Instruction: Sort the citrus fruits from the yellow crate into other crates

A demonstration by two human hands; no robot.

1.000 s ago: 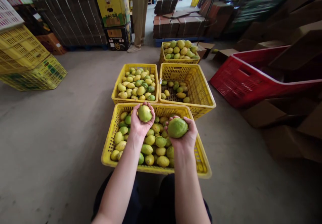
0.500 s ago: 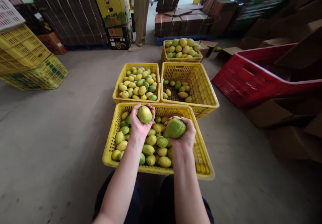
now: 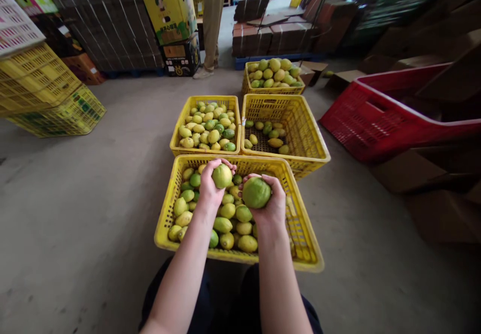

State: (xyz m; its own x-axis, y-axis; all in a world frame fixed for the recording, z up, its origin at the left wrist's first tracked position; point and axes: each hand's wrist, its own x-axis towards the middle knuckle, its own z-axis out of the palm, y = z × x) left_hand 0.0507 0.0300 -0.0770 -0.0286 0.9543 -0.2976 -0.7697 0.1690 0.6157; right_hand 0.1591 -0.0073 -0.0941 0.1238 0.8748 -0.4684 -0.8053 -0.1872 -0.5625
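Note:
My left hand is wrapped round a yellow-green lemon. A larger, greener lemon rests in my right hand, its fingers curled about the fruit. Both hands are above the near yellow crate, side by side and slightly apart. Inside that crate lie many lemons, from green to yellow; my forearms hide some of them. Just beyond stand two more yellow crates: the left crate is well filled with lemons, while the right crate has several on its floor.
Behind these, another yellow crate is heaped with larger lemons. A red crate and open cardboard boxes lie to the right. Yellow crates are stacked at left. Someone stands near the printed cartons, trouser leg showing.
My hands have drawn closer together, the left shifting right and the right shifting left. Both lemons have turned a little in my grasp. The other person's hand shows more at the printed carton.

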